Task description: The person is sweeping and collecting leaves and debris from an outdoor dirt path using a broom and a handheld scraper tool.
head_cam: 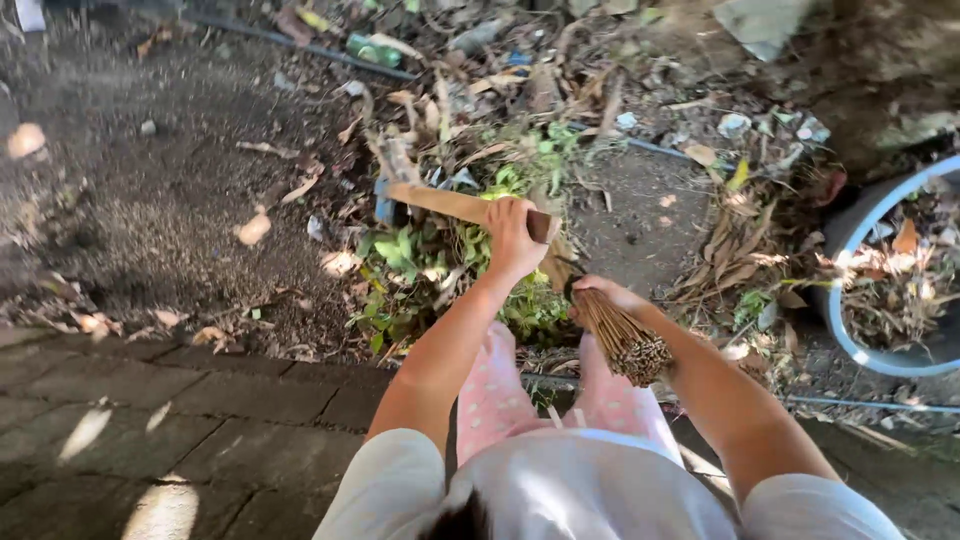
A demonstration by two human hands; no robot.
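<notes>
My left hand [513, 236] is shut around a wooden handle [440, 203] that runs left into a heap of green weeds and dry leaves [420, 262]; the tool's head is hidden in the litter. Just right of it and nearer to me, my right hand [603, 294] grips a bundle of thin brown sticks, a stick broom [628, 343], whose cut ends point back toward me. Both hands hover over the heap. My pink dotted trousers [492, 395] show below the arms.
A blue-rimmed tub [838, 322] holding dry leaves stands at the right edge. Dark brick paving [200, 430] fills the lower left, bare soil [150, 200] the upper left. Dry leaves, scraps and thin dark hoses [300, 42] lie along the top.
</notes>
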